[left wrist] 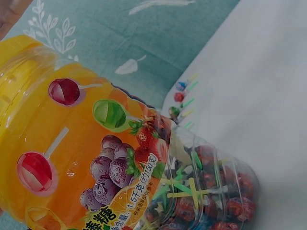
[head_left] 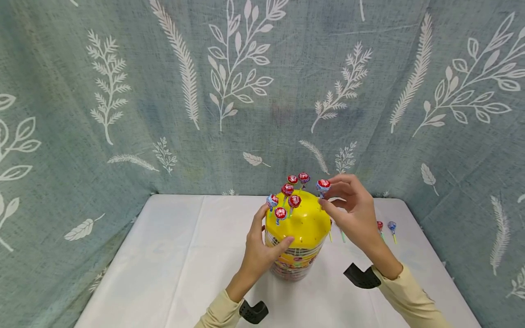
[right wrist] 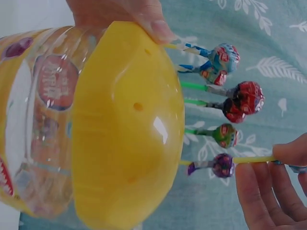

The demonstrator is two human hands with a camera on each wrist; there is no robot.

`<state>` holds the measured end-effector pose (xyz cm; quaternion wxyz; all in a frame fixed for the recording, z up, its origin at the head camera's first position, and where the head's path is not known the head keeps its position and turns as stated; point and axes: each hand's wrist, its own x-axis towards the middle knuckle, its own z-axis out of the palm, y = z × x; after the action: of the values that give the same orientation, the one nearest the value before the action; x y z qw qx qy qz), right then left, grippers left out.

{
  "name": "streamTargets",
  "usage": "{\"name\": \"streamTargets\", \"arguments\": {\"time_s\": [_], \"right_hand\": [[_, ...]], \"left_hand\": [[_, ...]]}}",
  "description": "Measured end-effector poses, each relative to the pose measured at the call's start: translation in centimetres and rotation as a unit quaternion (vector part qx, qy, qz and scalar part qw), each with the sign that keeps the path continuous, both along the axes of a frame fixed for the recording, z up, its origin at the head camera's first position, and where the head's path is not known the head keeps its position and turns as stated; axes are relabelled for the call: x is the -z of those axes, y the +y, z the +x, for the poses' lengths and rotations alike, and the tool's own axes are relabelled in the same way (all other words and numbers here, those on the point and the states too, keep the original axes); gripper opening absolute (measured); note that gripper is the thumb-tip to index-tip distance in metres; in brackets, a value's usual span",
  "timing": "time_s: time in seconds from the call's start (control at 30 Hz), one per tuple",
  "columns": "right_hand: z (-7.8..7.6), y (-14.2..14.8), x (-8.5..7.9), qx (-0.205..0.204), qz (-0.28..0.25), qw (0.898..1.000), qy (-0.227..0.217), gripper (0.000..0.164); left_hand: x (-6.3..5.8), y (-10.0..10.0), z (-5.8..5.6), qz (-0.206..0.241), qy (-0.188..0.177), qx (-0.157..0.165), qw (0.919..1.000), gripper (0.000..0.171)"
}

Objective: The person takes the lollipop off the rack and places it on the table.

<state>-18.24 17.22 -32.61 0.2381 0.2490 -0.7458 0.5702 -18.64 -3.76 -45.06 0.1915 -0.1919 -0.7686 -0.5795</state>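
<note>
A clear plastic lollipop jar (head_left: pixel 296 260) with a yellow lid (head_left: pixel 311 223) stands upright on the table. My left hand (head_left: pixel 260 251) grips it round the lid, thumb in front and fingers at the left. Several wrapped lollipops stick up from holes in the lid, among them a red one (right wrist: pixel 249 96), a green one (right wrist: pixel 225 135) and a purple one (right wrist: pixel 222 165). Above the lid's right side, my right hand (head_left: pixel 352 213) pinches a blue-and-red lollipop (head_left: pixel 323 186). Its yellow stick (right wrist: pixel 254 159) points toward the lid, apart from it. Other lid holes show without sticks.
Loose lollipops lie on the white table (head_left: pixel 172 255) right of the jar, including a red one (head_left: pixel 380 225) and a blue one (head_left: pixel 392 226). More lollipops (left wrist: pixel 206 191) fill the jar's lower part. A patterned grey-green curtain (head_left: pixel 262 100) hangs behind and at both sides.
</note>
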Motion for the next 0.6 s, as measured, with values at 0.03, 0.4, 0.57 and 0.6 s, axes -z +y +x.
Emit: {"name": "streamTargets", "arguments": {"time_s": [0.03,0.4,0.57,0.6], "right_hand": [[0.1,0.2,0.0,0.001,0.0,1.0,-0.001,0.045],[1.4,1.9,0.9,0.024,0.02,0.999,-0.009,0.048],[1.8,2.5,1.7,0.038,0.021,0.999,-0.026,0.048],[1.8,2.6,1.9,0.042,0.023,0.998,-0.029,0.048]], "left_hand": [[0.0,0.0,0.0,-0.001,-0.001,0.0,1.0,0.081],[0.2,0.0,0.0,0.0,-0.005,0.004,1.0,0.082],[0.1,0.0,0.0,0.002,-0.004,0.003,1.0,0.081],[0.1,0.0,0.0,0.002,-0.003,0.003,1.0,0.081]]}}
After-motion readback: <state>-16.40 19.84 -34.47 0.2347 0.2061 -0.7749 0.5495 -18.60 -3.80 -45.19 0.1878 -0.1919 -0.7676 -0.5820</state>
